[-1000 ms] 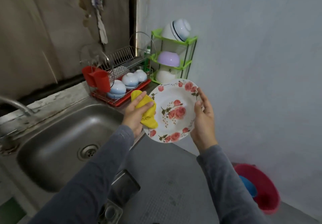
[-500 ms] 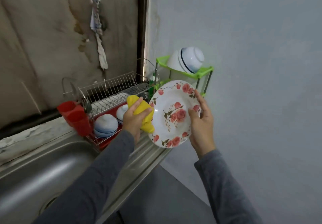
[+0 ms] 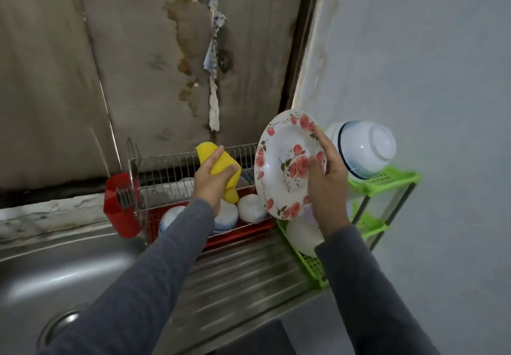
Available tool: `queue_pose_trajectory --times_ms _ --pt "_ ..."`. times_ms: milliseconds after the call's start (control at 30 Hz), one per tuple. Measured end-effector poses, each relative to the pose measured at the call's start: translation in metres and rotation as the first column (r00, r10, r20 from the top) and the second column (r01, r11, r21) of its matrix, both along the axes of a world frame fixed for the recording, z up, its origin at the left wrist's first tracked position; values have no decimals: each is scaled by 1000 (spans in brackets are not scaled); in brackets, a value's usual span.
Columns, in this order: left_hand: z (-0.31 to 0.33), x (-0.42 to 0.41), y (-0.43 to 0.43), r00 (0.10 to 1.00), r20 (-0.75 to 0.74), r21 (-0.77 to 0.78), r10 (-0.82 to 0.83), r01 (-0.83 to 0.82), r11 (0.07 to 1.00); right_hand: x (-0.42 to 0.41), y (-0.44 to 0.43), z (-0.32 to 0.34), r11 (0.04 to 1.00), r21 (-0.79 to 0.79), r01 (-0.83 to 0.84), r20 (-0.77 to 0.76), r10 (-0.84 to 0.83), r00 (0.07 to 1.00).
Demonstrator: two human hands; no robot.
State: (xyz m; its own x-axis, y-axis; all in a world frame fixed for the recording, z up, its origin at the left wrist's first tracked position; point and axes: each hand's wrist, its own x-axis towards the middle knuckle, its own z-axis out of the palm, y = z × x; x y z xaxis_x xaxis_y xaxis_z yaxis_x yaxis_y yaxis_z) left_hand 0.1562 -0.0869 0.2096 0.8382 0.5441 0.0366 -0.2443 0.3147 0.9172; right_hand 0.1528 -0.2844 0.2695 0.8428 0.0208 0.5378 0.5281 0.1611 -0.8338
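Observation:
My right hand (image 3: pixel 326 177) holds a white plate with pink roses (image 3: pixel 282 166) by its right rim, thumb on the front, the plate standing nearly on edge above the dish rack's right end. My left hand (image 3: pixel 210 180) grips a bunched yellow cloth (image 3: pixel 221 164) just left of the plate, a small gap between them. Both sleeves are grey.
A wire dish rack (image 3: pixel 177 166) on a red tray (image 3: pixel 243 233) holds several upturned white bowls, with a red cutlery cup (image 3: pixel 119 211) at its left end. A green corner shelf (image 3: pixel 384 180) carries an upturned bowl (image 3: pixel 365 150). The steel sink (image 3: pixel 69 277) and ribbed drainboard (image 3: pixel 249 277) lie below.
The plate has risen and turned more edge-on toward the rack. The cloth has come off the plate's left rim. The view has tilted up toward the wall.

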Motion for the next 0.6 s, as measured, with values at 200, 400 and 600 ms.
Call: queue_pose_trajectory --times_ms 200,400,600 --pt "3 31 14 994 -29 17 105 -105 994 71 21 5 998 2 -62 9 62 998" --pt "3 74 25 992 -27 76 127 -125 989 126 47 1 995 -55 -86 32 88 996" --pt "-1 108 29 990 -49 104 136 -130 986 164 70 -11 991 -30 -131 57 132 990"
